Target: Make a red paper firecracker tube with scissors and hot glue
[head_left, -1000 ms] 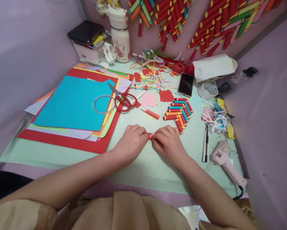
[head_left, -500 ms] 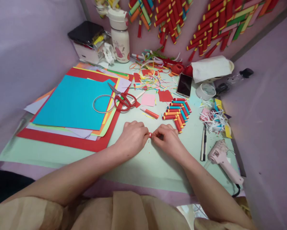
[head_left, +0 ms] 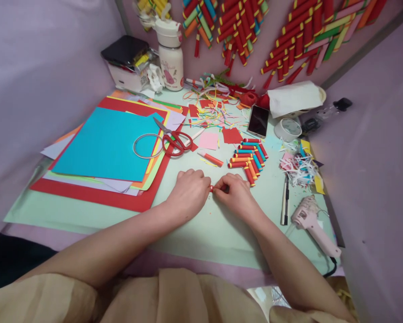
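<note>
Pinching a bit of red paper (head_left: pixel 212 189) between them, the left hand (head_left: pixel 190 197) and the right hand (head_left: pixel 237 195) face each other just over the table (head_left: pixel 201 242). The paper lies in the narrow gap between the two sets of fingertips, its left end at the left hand, its right end at the right thumb and forefinger, which press together at their tips. The left hand's back hides most of its fingers; only the little stretch of red between the hands shows, too small to tell how it is folded or rolled. Straight beyond the grip lies an orange stick (head_left: pixel 211 159), with a pink square (head_left: pixel 208 141) behind it and a heap of strips (head_left: pixel 216 115) farther off. Just past the right hand, slanting rows of rolls (head_left: pixel 250 154) form a chevron, the nearest roll close to its knuckles. Beyond the left hand, scissors (head_left: pixel 176 143) and a ring (head_left: pixel 147 146) overlap the edge of a blue sheet (head_left: pixel 103 143). Well to the right of the grip are a pen (head_left: pixel 285 202) and, nearer the person, a glue gun (head_left: pixel 317 224).
</note>
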Action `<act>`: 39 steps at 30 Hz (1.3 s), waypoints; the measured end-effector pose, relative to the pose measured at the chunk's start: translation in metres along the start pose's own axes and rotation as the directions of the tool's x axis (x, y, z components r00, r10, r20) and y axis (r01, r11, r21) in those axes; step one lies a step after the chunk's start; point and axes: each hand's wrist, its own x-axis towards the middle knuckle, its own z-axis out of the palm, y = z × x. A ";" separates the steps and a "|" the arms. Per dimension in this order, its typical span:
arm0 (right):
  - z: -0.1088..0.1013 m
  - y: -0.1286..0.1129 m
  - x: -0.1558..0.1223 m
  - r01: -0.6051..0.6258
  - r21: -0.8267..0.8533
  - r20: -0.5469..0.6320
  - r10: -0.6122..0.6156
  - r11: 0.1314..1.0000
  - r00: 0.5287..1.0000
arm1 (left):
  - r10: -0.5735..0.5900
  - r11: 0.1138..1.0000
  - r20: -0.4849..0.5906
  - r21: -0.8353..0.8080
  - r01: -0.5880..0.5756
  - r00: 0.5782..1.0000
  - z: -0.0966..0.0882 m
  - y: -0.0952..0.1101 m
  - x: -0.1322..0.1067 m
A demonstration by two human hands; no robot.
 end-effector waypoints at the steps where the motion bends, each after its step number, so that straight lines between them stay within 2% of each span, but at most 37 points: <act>1: 0.000 0.000 0.000 0.001 0.007 -0.013 -0.001 1.000 1.000 | 0.000 1.000 -0.006 0.015 0.000 1.000 0.000 0.000 0.000; 6: 0.002 0.003 -0.001 0.029 0.047 -0.058 -0.026 0.998 0.998 | 0.042 0.998 -0.110 0.049 -0.037 0.993 0.005 -0.002 0.000; 11: -0.001 0.010 -0.006 0.144 0.071 -0.108 -0.136 0.987 0.985 | 0.141 0.990 -0.181 0.031 -0.137 0.973 0.017 -0.011 -0.005; 18: 0.002 0.009 -0.012 0.307 -0.096 -0.153 -0.319 0.947 0.935 | 0.170 0.985 -0.219 0.035 -0.166 0.961 0.023 -0.015 -0.009; 23: 0.005 0.006 -0.011 0.351 -0.162 -0.161 -0.376 0.922 0.913 | 0.191 0.980 -0.208 -0.017 -0.199 0.959 0.022 -0.018 -0.012; 28: 0.003 0.005 -0.007 0.299 -0.116 -0.097 -0.311 0.947 0.946 | 0.204 0.975 -0.180 -0.052 -0.217 0.962 0.019 -0.020 -0.014; 33: -0.002 0.003 -0.001 0.180 -0.017 -0.003 -0.180 0.984 0.984 | 0.097 0.988 -0.120 -0.108 -0.110 0.988 0.011 -0.014 -0.007; 39: -0.004 -0.001 0.006 0.071 -0.023 0.031 -0.070 0.997 0.997 | 0.017 0.998 -0.049 -0.054 -0.020 0.999 0.004 -0.006 0.002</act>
